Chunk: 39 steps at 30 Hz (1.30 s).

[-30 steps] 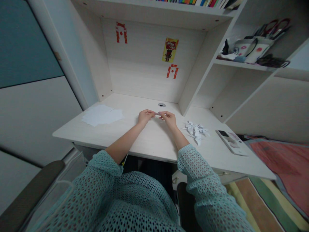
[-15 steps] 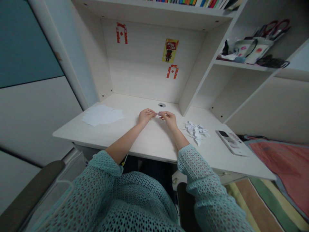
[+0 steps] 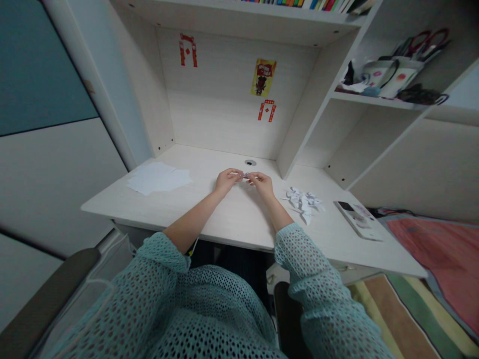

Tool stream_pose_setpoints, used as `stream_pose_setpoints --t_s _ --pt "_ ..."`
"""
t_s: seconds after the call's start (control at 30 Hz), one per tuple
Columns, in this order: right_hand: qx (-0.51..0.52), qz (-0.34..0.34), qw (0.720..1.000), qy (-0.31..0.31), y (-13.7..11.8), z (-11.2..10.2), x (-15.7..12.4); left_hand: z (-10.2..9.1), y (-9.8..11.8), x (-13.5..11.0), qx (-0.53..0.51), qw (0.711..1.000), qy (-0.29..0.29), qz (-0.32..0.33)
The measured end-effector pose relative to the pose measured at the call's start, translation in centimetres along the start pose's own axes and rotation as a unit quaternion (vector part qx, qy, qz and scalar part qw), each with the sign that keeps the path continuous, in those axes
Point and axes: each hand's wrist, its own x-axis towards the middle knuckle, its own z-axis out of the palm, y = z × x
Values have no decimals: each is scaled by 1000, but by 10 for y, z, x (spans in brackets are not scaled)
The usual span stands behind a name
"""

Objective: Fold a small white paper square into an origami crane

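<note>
My left hand [image 3: 225,179] and my right hand [image 3: 262,183] meet over the middle of the pale wooden desk [image 3: 239,214]. Both pinch a small folded piece of white paper [image 3: 244,175] between their fingertips. The paper is tiny and mostly hidden by the fingers. A pile of small folded white paper shapes [image 3: 304,201] lies on the desk just right of my right hand. A loose stack of flat white paper sheets [image 3: 158,178] lies at the desk's left.
A white remote-like device [image 3: 358,219] lies near the desk's right edge. A cable hole [image 3: 250,162] sits behind my hands. Shelves on the right hold cups with scissors [image 3: 396,70]. Red stickers mark the back panel [image 3: 264,77]. A chair armrest [image 3: 48,294] shows at lower left.
The hands stay in place; the fingers shift slightly on the small paper piece.
</note>
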Motion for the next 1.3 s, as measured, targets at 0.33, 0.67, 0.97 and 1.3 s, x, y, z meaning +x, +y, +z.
stream_pose_setpoints --t_s 0.33,0.67,0.97,1.3 --pt "4 -1 1000 3 6 0 3 1 -6 5 -52 998 21 14" --pt "11 -2 999 39 7 1 2 4 -4 3 -70 997 12 2" --pt "-3 -9 999 34 5 0 3 2 2 -2 -39 999 10 7" --pt "11 -10 1000 26 5 1 2 6 0 0 -118 993 13 -2"
